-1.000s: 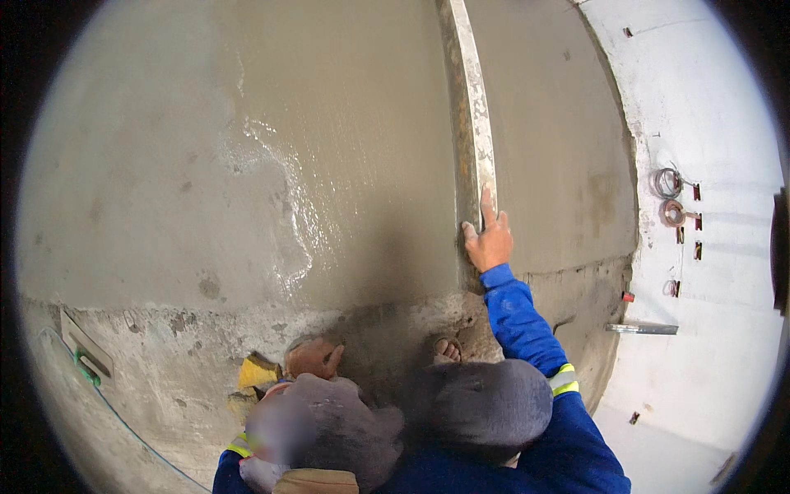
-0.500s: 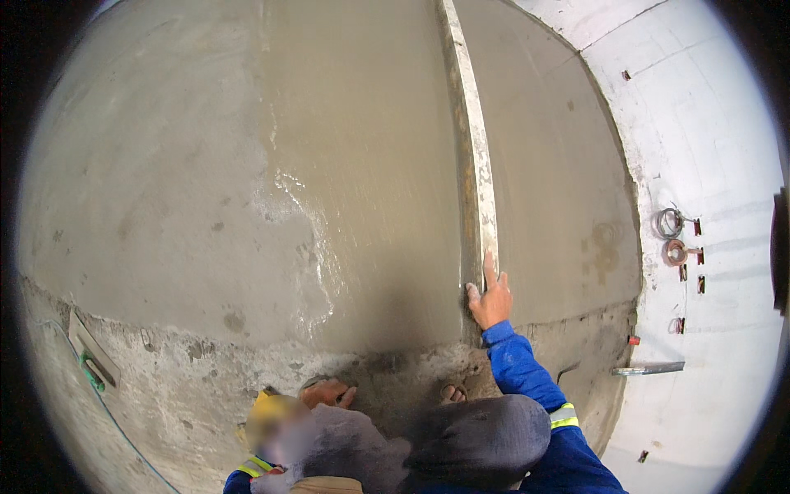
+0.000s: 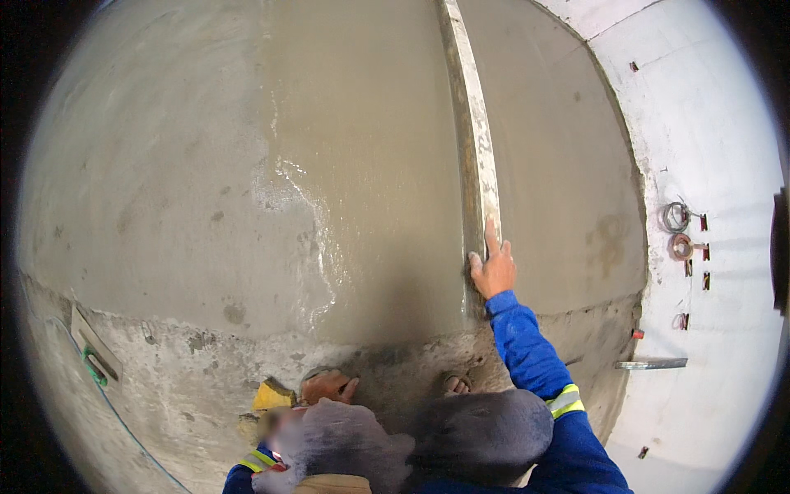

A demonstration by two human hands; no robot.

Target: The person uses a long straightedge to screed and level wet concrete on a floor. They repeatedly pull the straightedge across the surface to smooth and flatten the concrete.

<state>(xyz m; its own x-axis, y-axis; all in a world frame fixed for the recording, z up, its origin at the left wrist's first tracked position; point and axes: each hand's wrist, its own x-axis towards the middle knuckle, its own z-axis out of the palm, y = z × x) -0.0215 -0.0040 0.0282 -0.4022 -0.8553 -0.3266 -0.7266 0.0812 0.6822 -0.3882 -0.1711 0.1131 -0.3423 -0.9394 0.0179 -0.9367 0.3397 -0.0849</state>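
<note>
Across wet grey mortar (image 3: 370, 123), a long straightedge (image 3: 472, 107) runs away from the person, its near end gripped by the right hand (image 3: 494, 270), thumb against its left side and index finger stretched along the pale top. Beside the left sleeve (image 3: 239, 478), blurring obscures the left hand, whose state I cannot tell; a trowel (image 3: 90, 336) lies far left.

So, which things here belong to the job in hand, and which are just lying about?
In the job:
- long, straight, mottled pale bar, held by the right hand
- smooth, wet-looking grey-brown cement surface

Apparently lying about:
- flat grey trowel with green handle
- narrow grey metal strip by the white wall
</note>
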